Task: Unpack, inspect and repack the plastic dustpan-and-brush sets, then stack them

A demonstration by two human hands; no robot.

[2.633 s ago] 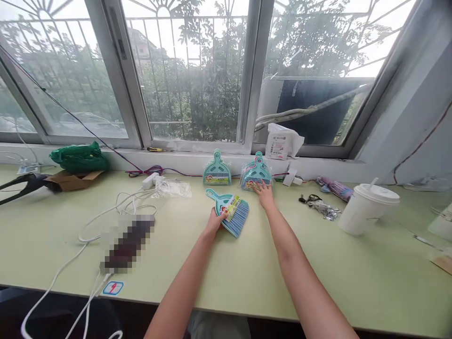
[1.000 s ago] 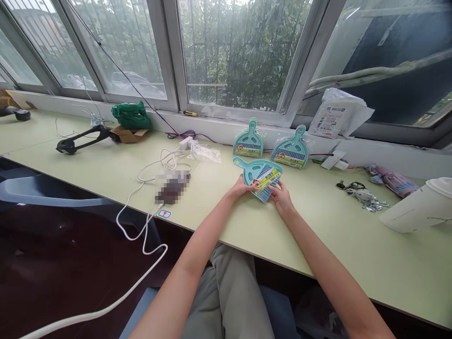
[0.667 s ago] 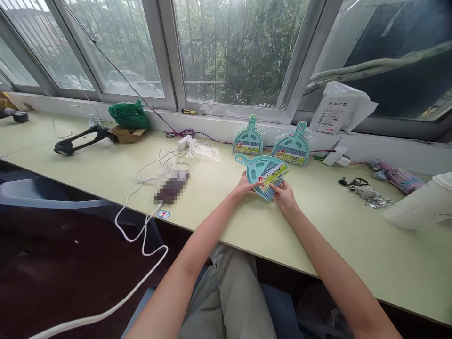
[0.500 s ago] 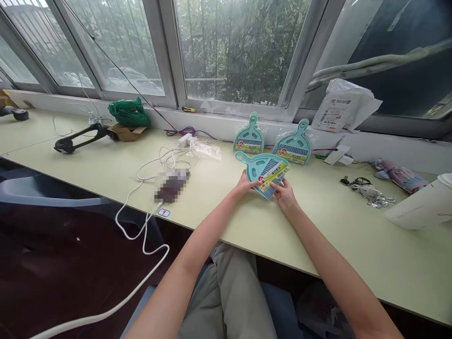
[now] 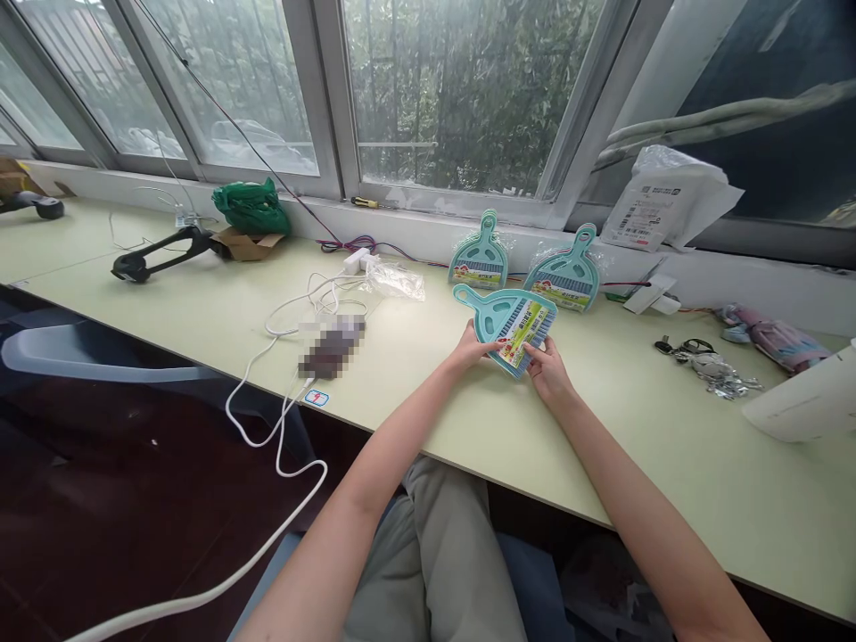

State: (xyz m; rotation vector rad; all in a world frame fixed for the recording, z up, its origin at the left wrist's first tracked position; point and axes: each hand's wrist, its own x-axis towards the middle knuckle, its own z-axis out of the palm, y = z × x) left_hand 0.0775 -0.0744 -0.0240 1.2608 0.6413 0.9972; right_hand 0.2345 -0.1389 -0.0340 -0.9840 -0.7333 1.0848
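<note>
A teal dustpan and brush set (image 5: 498, 312) with a yellow-green label is held tilted above the table, its handle pointing to the upper left. My left hand (image 5: 472, 348) grips its lower left edge, thumb over the front. On the lower right edge, my right hand (image 5: 548, 370) holds it with the thumb on the label side. Behind it, two similar teal sets lean against the window ledge: one on the left (image 5: 478, 259) and one on the right (image 5: 568, 276), both in clear wrap.
Left on the table (image 5: 415, 401) lie a blurred phone-like object (image 5: 333, 348), white cables, clear plastic (image 5: 396, 278), a black frame-like object (image 5: 160, 254) and a green bag (image 5: 252, 207). To the right are keys (image 5: 709, 366), a pouch (image 5: 776, 339) and a white cylinder (image 5: 806, 397).
The held set's label has turned slightly more upright between my hands. The whole view has shifted a little, so things on the table appear further right. Both hands keep their hold.
</note>
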